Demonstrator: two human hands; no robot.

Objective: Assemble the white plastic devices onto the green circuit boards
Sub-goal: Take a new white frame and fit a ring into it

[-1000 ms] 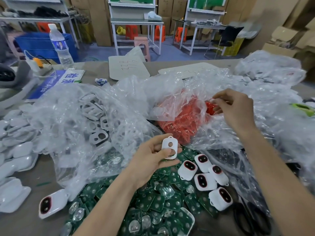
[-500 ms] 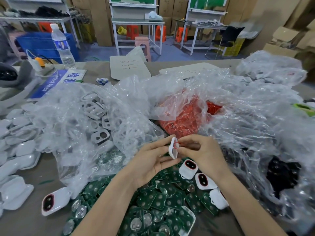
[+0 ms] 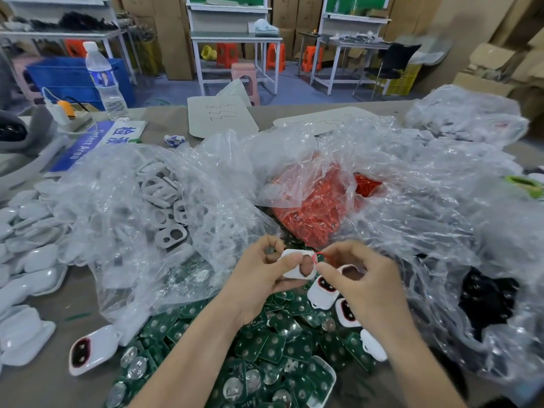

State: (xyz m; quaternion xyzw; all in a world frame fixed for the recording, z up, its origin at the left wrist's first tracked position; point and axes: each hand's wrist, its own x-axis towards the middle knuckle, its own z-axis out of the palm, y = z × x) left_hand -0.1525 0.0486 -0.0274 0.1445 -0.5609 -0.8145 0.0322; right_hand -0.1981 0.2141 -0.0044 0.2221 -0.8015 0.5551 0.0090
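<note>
My left hand [image 3: 260,275] grips a white plastic shell [image 3: 297,265] with two openings, held flat above the pile. My right hand [image 3: 365,278] pinches a thin red ring [image 3: 318,257] at the shell's right edge. Below both hands lies a heap of green circuit boards [image 3: 265,348] with round metal contacts. Several white devices with red-rimmed dark windows [image 3: 322,291] lie among the boards under my right hand. One more such device [image 3: 88,348] rests alone at the lower left.
A clear bag of white shells [image 3: 164,207] sits at the left, a bag of red rings [image 3: 318,210] in the middle, crumpled plastic [image 3: 441,216] at the right. White covers [image 3: 26,260] pile at the far left. A water bottle [image 3: 104,81] stands at the back.
My right hand left the red-ring bag and came to the shell with a ring. My left hand tilted the shell from upright to flat.
</note>
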